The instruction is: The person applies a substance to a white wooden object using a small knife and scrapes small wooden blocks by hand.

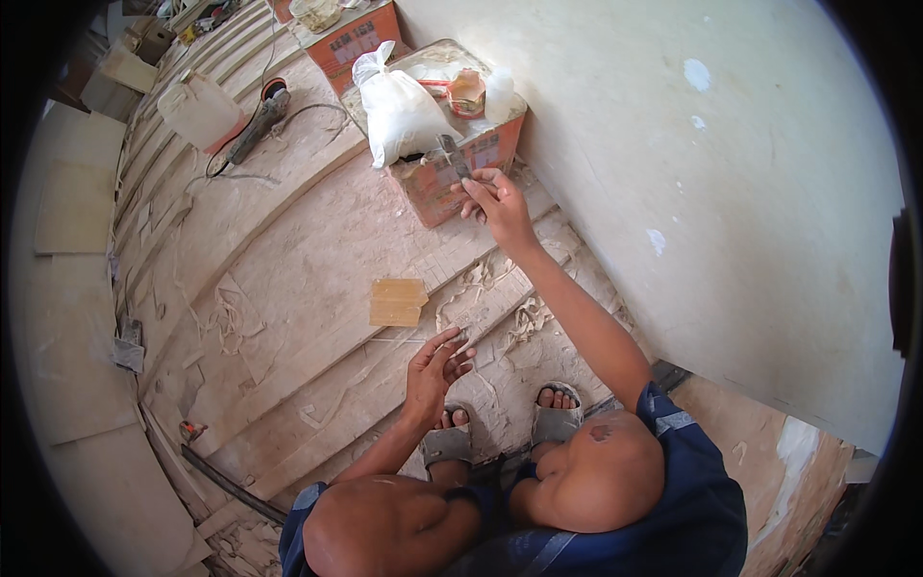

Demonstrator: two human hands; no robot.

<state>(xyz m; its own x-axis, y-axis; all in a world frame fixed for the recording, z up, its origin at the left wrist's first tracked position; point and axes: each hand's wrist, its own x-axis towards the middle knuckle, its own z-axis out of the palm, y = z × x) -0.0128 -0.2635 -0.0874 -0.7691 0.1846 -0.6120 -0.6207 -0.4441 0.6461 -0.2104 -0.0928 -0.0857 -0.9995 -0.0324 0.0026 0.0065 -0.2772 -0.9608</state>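
My right hand (496, 204) reaches forward with its fingers closed on a narrow, dark, flat scraper (454, 157). The scraper's upper end stands in front of an orange square tin (444, 188). On the tin's top sits a knotted white plastic bag (404, 113) with bulky contents, along with an open reddish tub (467, 93) and a cloudy white plastic bottle (499, 94). My left hand (435, 377) hangs above the floor with its fingers apart and nothing visible in them. Just beyond it lies a yellowish-brown rectangular piece (398, 302).
To the right rises a large pale panel (711, 192) with white patches. A power tool (260, 125) with a cord and a translucent jerrycan (200, 111) stand at the far left. Another orange tin (351, 45) is behind. Long strips and shavings (236, 317) cover the dusty floor.
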